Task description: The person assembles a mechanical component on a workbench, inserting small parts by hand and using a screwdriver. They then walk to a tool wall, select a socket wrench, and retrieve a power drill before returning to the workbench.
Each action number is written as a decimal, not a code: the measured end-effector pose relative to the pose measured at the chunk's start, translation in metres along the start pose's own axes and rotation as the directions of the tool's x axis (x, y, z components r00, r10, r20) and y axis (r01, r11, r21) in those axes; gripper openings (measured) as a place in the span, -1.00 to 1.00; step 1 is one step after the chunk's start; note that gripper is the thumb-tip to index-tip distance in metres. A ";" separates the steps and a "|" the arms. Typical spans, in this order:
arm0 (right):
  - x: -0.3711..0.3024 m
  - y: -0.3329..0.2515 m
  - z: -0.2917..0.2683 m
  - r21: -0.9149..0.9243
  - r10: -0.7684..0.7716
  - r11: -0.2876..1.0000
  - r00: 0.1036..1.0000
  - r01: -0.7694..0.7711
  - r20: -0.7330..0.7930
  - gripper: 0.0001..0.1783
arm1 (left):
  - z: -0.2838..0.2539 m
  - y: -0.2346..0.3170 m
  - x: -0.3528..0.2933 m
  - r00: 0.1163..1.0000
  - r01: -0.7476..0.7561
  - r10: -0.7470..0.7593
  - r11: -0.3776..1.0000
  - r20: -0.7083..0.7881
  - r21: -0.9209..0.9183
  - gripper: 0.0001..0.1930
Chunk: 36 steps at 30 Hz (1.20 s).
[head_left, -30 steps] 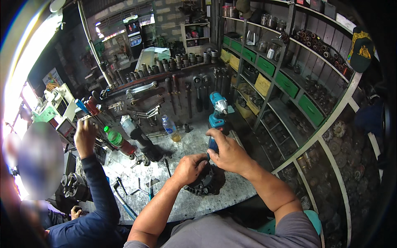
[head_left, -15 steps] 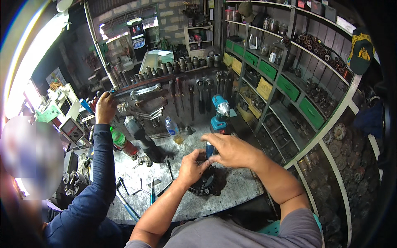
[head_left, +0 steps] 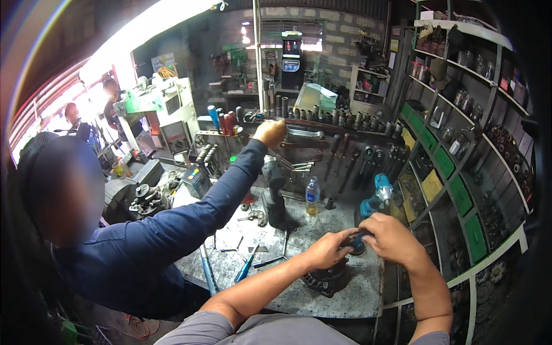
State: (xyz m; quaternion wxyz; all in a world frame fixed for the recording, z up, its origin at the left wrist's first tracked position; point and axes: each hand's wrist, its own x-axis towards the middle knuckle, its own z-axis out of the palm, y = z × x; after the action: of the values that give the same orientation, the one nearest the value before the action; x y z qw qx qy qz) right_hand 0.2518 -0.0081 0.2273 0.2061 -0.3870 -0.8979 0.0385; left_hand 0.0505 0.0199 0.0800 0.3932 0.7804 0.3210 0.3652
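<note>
The dark, round, toothed part (head_left: 323, 280) sits on the near right stretch of the table (head_left: 363, 294), just below my hands. My left hand (head_left: 330, 251) is over it, fingers bent and pointing right; my right hand (head_left: 394, 237) arches in from the other side, its fingertips close to the left's. A blue item (head_left: 357, 246) shows between them, mostly hidden, so I can't tell whether either hand is clamped on it or merely beside it. I judge this to be close two-handed work at the part, in the middle of some fine handling; the next move seems to call for both sets of fingertips acting together while the part sits steady.

Behind my right hand stands a teal cordless driver (head_left: 379, 192). Farther left are a clear bottle (head_left: 312, 198) with yellowish liquid and a dark power tool (head_left: 273, 202). Nearer me lies a blue-handled tool (head_left: 246, 267). A co-worker's navy sleeve (head_left: 210, 200) stretches across the table's left side, that hand (head_left: 271, 133) up by the wrenches (head_left: 305, 134).
</note>
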 end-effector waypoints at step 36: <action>-0.006 0.008 0.018 0.101 0.020 0.995 0.998 -0.014 -0.066 -0.47 | 0.000 0.002 0.001 0.991 -0.106 0.102 0.993 -0.084 -0.053 -0.45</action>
State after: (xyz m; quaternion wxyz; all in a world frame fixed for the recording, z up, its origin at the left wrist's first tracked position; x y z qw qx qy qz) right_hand 0.2541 -0.0048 0.2070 0.2546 -0.3849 -0.8842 0.0722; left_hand 0.0514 0.0194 0.0823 0.3824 0.7689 0.2850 0.4258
